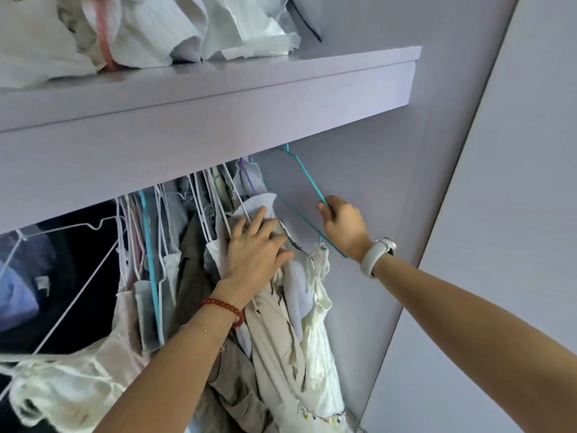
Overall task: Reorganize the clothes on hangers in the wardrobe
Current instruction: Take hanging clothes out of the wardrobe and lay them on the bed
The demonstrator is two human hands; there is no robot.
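shelf [218, 98]: lilac board running across the top; landmark for everything below.
on shelf: crumpled white fabrics [150, 29] are sitting on top, a pink strap [104, 45] looping over them at the left.
rail: hidden behind the shelf's front edge; cannot tell where the hooks are catching.
teal hanger [307, 179]: hanging just under the shelf's right end, hook going up behind the edge, frame angling down and right along the side panel [374, 182].
right hand [342, 225]: under the shelf's right end, fingers curling around the teal hanger's upper wire and gripping it; white watch [376, 256] on the wrist.
cream dress [318, 314]: hanging by a thin strap from the teal hanger's lower corner, draping down well below the shelf.
left hand [254, 248]: below the shelf's middle, fingers straight and spread, pressing flat on the packed clothes [193, 260]; red bead bracelet [223, 309] on the wrist.
grey knit [257, 204]: bunching just under the left fingertips, touching them.
in the way: dense bundle of white hangers [206, 195] and garments is crowding right up against the teal hanger.
far left under shelf: white hanger [62, 239] tilting over a dark garment [78, 276]; second teal one [150, 260] sitting inside the bundle.
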